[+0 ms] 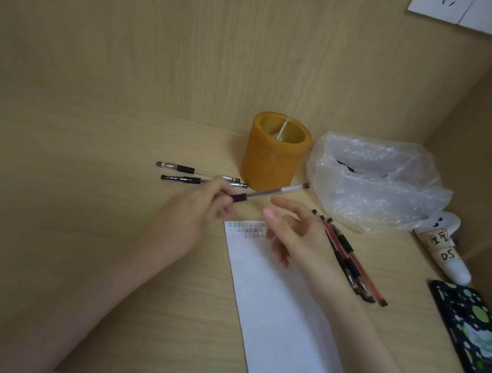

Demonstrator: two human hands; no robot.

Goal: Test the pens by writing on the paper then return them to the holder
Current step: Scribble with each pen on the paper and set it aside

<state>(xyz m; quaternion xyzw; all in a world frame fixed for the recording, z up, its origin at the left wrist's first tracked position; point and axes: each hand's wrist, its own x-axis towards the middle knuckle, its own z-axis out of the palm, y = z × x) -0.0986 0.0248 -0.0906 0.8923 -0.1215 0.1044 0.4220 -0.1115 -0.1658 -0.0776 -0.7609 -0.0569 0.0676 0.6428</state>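
My left hand (pixel 197 210) grips a clear pen (pixel 273 191) by its black grip, the barrel pointing up and right toward the orange holder (pixel 271 154). That holder stands at the back of the desk with one thin pen leaning inside it. My right hand (pixel 292 230) hovers open over the top of the white paper (pixel 277 317), where small written marks show. Two black pens (pixel 187 174) lie left of the holder. A bundle of several red and black pens (pixel 350 260) lies right of the paper.
A crumpled clear plastic bag (pixel 377 180) sits right of the holder. A white tube (pixel 446 254) lies by the right wall, and a phone in a dark green-spotted case (pixel 478 352) lies at the right edge. Wooden walls enclose the desk at back and right.
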